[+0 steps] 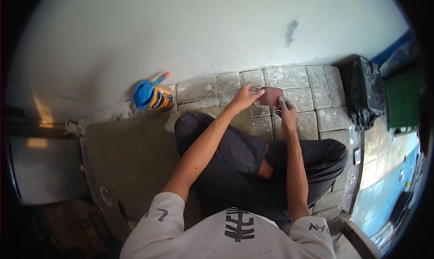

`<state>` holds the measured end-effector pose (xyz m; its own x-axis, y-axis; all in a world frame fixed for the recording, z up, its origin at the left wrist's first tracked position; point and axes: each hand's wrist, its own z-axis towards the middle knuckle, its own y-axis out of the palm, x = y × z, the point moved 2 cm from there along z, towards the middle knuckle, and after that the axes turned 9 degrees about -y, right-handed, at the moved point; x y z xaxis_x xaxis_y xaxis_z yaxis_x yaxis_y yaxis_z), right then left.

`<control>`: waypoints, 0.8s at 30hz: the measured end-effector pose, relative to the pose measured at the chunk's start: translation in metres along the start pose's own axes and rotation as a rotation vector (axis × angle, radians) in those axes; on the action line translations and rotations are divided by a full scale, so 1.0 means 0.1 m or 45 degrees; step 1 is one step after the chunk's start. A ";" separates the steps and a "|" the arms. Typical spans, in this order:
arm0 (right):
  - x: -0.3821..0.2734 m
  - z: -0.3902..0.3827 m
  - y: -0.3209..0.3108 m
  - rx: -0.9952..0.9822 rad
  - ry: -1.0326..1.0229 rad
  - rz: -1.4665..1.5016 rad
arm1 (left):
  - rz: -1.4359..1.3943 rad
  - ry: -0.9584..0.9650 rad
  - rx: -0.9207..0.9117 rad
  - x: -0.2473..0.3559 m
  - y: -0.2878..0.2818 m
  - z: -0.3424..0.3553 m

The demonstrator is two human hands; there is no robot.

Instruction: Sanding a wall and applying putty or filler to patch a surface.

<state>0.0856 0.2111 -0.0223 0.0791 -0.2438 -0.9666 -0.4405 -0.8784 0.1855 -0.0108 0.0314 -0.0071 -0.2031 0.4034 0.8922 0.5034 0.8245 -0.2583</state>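
Between my two hands, in front of my crossed legs, is a small reddish-brown piece of sandpaper (271, 96). My left hand (247, 97) pinches its left edge with thumb and fingers. At its lower right corner my right hand (288, 111) grips it, the fingers curled under and partly hidden. The sheet is held up over the paving blocks (287, 76), apart from the wall. Dark dust marks the fingers of both hands.
The pale wall (203, 28) ahead bears a dark grey smudge (291, 32). At its foot, left, stands an orange container (161, 98) with blue plastic (143, 93) and a red-tipped handle (161, 79). A black plastic bag (364, 89) and green bin (403, 101) stand right.
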 end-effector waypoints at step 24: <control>0.00 0.06 -0.01 -0.053 -0.078 0.206 | -0.160 -0.053 -0.005 0.20 -0.05 -0.09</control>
<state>0.0806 0.2147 -0.0233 -0.0449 -0.3592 -0.9322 -0.4054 -0.8463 0.3456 -0.0101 0.0325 0.0155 -0.2992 0.3133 0.9013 0.4754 0.8679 -0.1439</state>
